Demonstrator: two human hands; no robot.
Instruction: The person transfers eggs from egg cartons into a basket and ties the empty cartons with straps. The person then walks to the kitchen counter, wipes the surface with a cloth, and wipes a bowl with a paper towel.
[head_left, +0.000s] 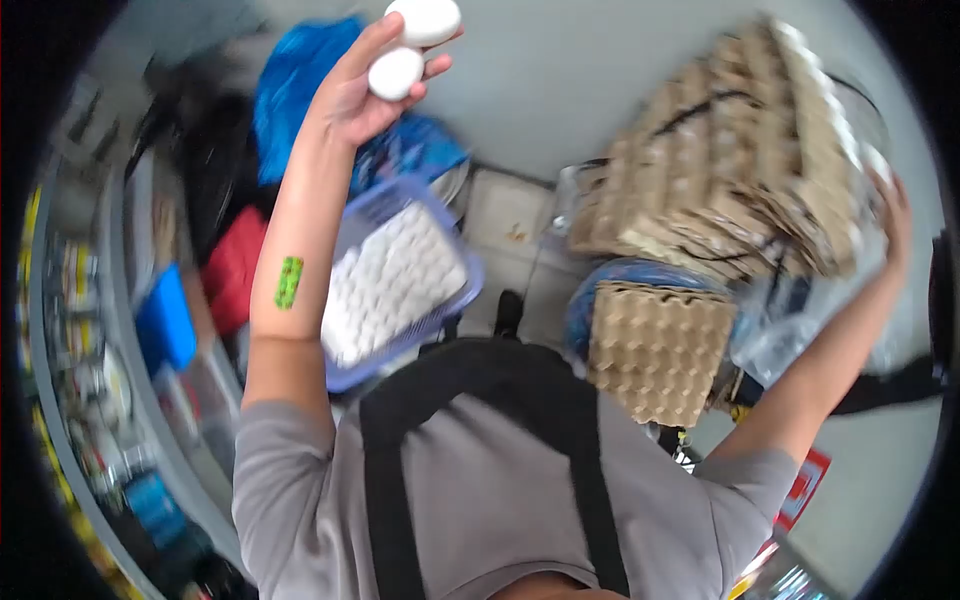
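Observation:
Two white eggs (397,73) sit in my left hand (372,95), the thumb and fingers curled around them. This hand is raised beyond a purple plastic basket (465,295) filled with many white eggs (395,285). On the far right, my right hand (893,215) reaches to the outer side of a tall stack of cardboard egg trays (720,150). Its fingers close on a white egg (874,162) at the stack's edge; the hand is small and a little blurred there. White eggs seem to line the stack's outermost tray.
A brown cardboard egg tray (660,350) lies over a blue plastic bag (580,305) by my body. Another blue bag (300,95) rests behind the basket. Clear plastic (770,340) hangs below the stack. Shelves with goods (110,390) run along the left.

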